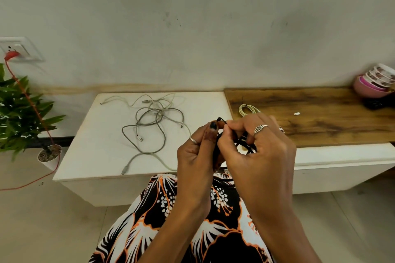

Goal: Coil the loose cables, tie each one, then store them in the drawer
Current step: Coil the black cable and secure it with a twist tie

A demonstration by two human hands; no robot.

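At the far left a potted plant (19,111) stands on the floor, with a red cord (27,100) going up to the wall socket (15,49). On the white surface (96,134) loose grey cables (154,121) lie tangled. Above its front edge the left hand (196,156) and the right hand (256,147) both have their grip closed around a black cable (245,145), pinching its end. Behind them a tied white coil (246,110) lies on the wooden surface (320,117). Stacked bowls (374,83) stand at the far right.
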